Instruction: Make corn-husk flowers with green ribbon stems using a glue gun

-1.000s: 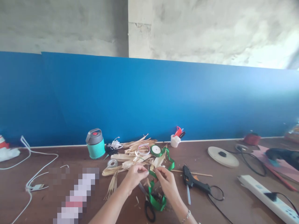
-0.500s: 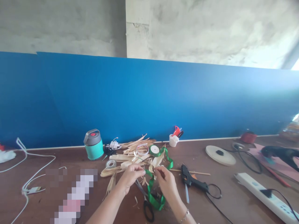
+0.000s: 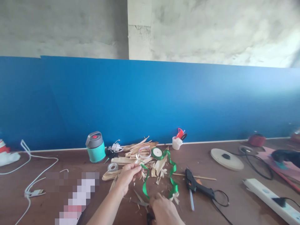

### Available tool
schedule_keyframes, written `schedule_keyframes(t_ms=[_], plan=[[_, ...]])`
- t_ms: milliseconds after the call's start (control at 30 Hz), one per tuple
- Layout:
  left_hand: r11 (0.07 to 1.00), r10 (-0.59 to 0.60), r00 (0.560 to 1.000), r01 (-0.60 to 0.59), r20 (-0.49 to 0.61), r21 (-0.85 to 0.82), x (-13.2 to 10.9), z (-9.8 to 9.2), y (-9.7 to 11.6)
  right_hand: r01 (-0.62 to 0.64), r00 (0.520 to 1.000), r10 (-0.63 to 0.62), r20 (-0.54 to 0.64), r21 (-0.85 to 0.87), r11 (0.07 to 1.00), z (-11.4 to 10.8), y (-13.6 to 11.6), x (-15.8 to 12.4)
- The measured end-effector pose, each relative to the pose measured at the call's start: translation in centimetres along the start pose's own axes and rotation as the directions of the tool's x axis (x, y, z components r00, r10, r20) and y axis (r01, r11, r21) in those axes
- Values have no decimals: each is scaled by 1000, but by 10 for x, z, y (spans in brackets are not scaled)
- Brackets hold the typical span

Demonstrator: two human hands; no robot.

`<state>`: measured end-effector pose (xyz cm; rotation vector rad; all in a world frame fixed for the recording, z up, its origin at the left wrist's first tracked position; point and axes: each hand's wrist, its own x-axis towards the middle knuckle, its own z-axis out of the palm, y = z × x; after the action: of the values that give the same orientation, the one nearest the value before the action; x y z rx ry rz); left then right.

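Observation:
My left hand (image 3: 128,176) pinches the end of a green ribbon (image 3: 144,187) between thumb and fingertips, above pale dried husks (image 3: 120,160). The ribbon hangs in a loop and runs back to its spool (image 3: 157,153). My right hand (image 3: 163,208) is low at the front, its fingers closed around part of a pair of scissors (image 3: 140,200). The blades point away to the left, and the hand partly covers the dark handle. Shredded husk pieces (image 3: 161,172) lie between the hands.
A glue gun (image 3: 195,184) and thin stick (image 3: 203,177) lie to the right, near a white power strip (image 3: 264,193). Behind stand a teal container (image 3: 96,151) and a cup of tools (image 3: 176,143). A tape roll (image 3: 112,167) and white cable (image 3: 29,175) lie left.
My right hand has left the ribbon beside my left hand and come down toward me onto the scissors. A frayed husk piece now lies by the ribbon on the right.

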<state>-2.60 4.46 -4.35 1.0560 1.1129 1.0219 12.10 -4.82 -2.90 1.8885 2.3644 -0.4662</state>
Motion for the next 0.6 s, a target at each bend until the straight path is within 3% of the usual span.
schedule_keyframes(t_ms=[167, 333, 467, 600], plan=[[998, -29, 999, 32, 45, -56, -4, 3, 5, -2, 996, -8, -94, -103, 995, 7, -3, 5], [993, -40, 997, 47, 68, -107, -7, 3, 9, -13, 996, 5, -86, -89, 996, 11, -1, 8], [986, -38, 997, 48, 61, -162, -6, 0, 12, -36, 990, 44, -136, 63, 997, 3, 8, 3], [975, -28, 999, 36, 41, -218, -3, -6, 13, 26, 978, 36, -207, 290, 957, 4, 23, 2]])
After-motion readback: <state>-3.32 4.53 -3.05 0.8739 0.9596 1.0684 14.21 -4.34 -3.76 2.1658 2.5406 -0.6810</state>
